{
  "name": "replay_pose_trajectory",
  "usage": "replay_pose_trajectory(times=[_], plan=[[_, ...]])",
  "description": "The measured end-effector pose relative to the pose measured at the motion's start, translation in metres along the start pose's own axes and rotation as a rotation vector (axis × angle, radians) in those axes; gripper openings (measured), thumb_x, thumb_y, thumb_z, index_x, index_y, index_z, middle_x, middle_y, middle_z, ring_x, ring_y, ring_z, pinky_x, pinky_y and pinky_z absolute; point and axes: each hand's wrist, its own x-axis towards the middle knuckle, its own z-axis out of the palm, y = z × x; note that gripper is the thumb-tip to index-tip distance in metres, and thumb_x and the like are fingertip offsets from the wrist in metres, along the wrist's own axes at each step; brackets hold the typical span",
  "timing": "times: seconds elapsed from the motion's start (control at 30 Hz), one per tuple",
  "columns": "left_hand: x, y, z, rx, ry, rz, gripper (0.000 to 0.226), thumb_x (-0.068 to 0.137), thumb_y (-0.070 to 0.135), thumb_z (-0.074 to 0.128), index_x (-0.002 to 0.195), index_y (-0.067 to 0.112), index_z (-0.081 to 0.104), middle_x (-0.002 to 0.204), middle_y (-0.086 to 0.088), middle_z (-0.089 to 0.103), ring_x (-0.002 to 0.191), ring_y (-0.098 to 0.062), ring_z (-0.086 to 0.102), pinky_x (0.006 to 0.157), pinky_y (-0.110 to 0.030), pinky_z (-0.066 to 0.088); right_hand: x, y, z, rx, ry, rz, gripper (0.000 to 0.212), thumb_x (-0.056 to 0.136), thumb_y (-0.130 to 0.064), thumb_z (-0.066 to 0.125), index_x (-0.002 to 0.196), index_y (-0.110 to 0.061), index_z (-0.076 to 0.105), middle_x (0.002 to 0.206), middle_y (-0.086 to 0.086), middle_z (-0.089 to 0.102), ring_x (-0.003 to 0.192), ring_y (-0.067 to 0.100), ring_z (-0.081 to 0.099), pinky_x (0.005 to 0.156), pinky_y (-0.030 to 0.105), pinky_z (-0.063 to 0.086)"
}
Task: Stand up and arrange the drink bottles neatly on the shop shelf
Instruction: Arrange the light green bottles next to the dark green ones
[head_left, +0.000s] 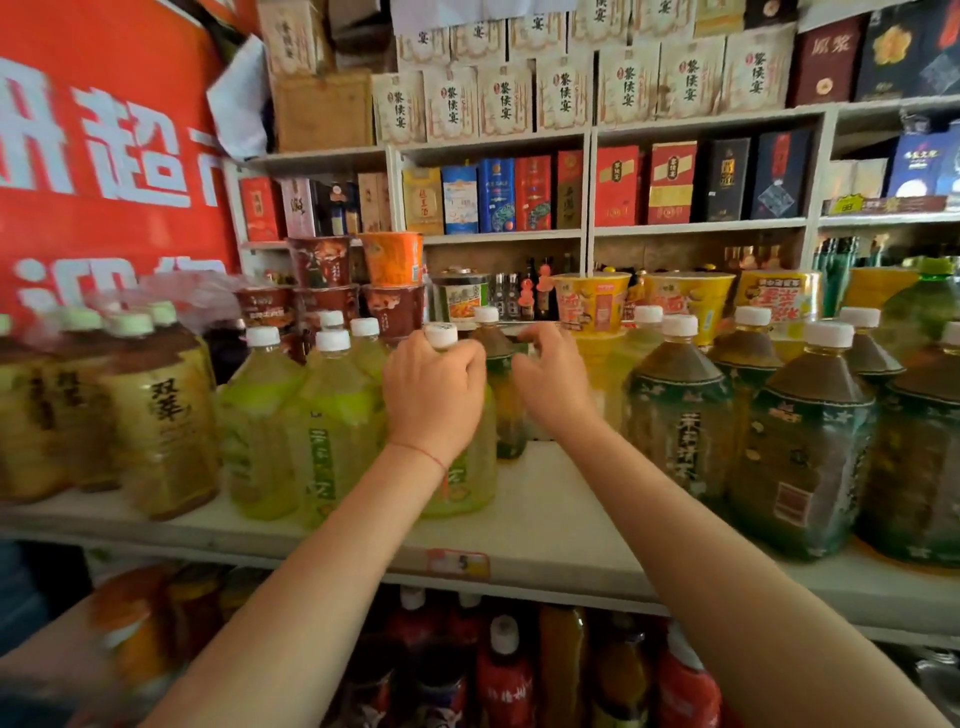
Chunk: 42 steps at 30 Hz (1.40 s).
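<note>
The left hand (434, 395) grips the neck of a pale green bottle (467, 483) standing on the shelf (545, 525); the right hand (553, 379) (fingers curled) clutches a darker bottle (501, 374) behind.

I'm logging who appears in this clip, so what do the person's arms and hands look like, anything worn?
Both forearms are bare, with no sleeves in view. The left hand has a thin red string tied round its wrist. The right hand shows no rings, watch or gloves.
</note>
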Motion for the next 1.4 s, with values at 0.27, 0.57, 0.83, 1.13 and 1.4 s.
replay_pose_trajectory(times=[0.27, 0.57, 0.83, 1.13, 1.4], plan=[[-0.015, -0.012, -0.008, 0.286, -0.292, 0.070, 0.077, 0.088, 0.069, 0.053, 0.152, 0.030, 0.031, 0.139, -0.019, 0.040, 0.129, -0.036, 0.038, 0.106, -0.044, 0.034, 0.046, -0.004, 0.038, -0.030, -0.176, 0.082, 0.051, 0.085, -0.029, 0.077, 0.125, -0.014, 0.050, 0.116, 0.000, 0.056, 0.114, 0.021, 0.057, 0.090, 0.037, 0.051], [-0.017, -0.018, -0.006, 0.282, -0.261, 0.115, 0.083, 0.084, 0.071, 0.057, 0.150, 0.026, 0.034, 0.136, -0.021, 0.045, 0.129, -0.040, 0.039, 0.116, -0.052, 0.026, 0.051, 0.007, 0.043, -0.275, -0.185, 0.184, 0.086, 0.076, -0.039, 0.084, 0.142, -0.005, 0.039, 0.139, 0.016, 0.046, 0.128, 0.032, 0.046, 0.099, 0.044, 0.049], [-0.015, -0.014, -0.008, 0.334, -0.353, 0.143, 0.108, 0.074, 0.076, 0.066, 0.155, 0.022, 0.020, 0.146, -0.027, 0.036, 0.141, -0.043, 0.030, 0.123, -0.055, 0.004, 0.032, 0.016, 0.036, -0.211, -0.093, 0.160, 0.092, 0.071, -0.041, 0.088, 0.140, -0.009, 0.036, 0.137, 0.013, 0.049, 0.125, 0.030, 0.051, 0.096, 0.043, 0.053], [-0.031, -0.006, -0.005, 0.236, -0.395, 0.043, 0.105, 0.088, 0.061, 0.064, 0.161, 0.019, 0.001, 0.161, -0.037, -0.006, 0.152, -0.050, -0.003, 0.125, -0.056, 0.004, -0.008, 0.012, -0.003, -0.304, -0.088, 0.099, 0.092, 0.073, -0.053, 0.083, 0.141, -0.016, 0.033, 0.134, 0.012, 0.049, 0.120, 0.031, 0.055, 0.091, 0.047, 0.056], [-0.069, 0.028, -0.007, -0.655, -0.107, 0.021, 0.080, 0.089, 0.020, 0.073, 0.155, 0.014, 0.029, 0.154, -0.004, 0.040, 0.143, -0.016, 0.037, 0.118, -0.024, 0.032, -0.033, -0.005, -0.064, -0.266, -0.379, 0.050, 0.101, 0.068, -0.044, 0.088, 0.148, -0.020, 0.032, 0.138, -0.003, 0.052, 0.120, 0.016, 0.051, 0.092, 0.034, 0.053]])
